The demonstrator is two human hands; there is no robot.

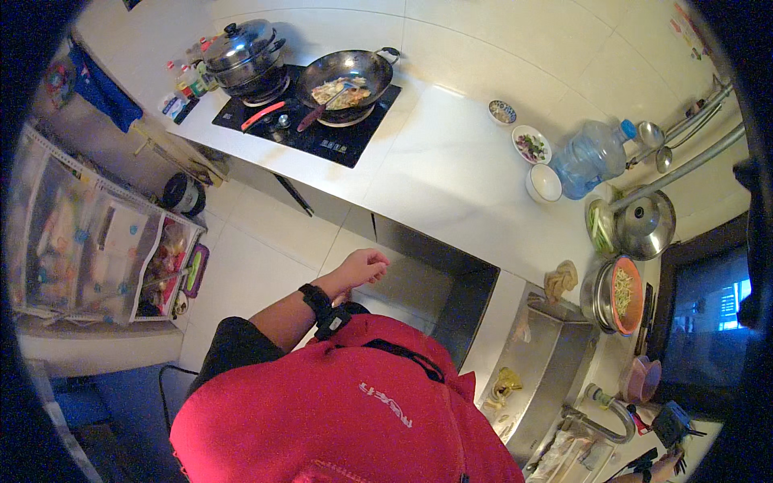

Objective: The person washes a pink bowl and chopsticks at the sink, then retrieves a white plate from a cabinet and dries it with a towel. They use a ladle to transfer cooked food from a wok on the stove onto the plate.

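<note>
My left hand [365, 268], with a black band on the wrist, hangs in front of the counter's lower edge; nothing shows in its loosely curled fingers. Far off at the lower right, my right hand [665, 466] is beside a dark blue container [671, 424] and black utensils; its grip is unclear. On the black hob [338, 145] at the upper left stand a wok [302, 75] and a lidded steamer pot [241, 57]. The wok holds cooked food [338, 93] and a spatula with a dark red handle [312, 118].
Small bowls [544, 183], a large blue water bottle [592, 158] and a metal lid [645, 223] line the back of the counter [450, 181]. An orange strainer [635, 296] of shredded food stands by the sink [543, 344]. Plastic drawers [99, 241] are at left.
</note>
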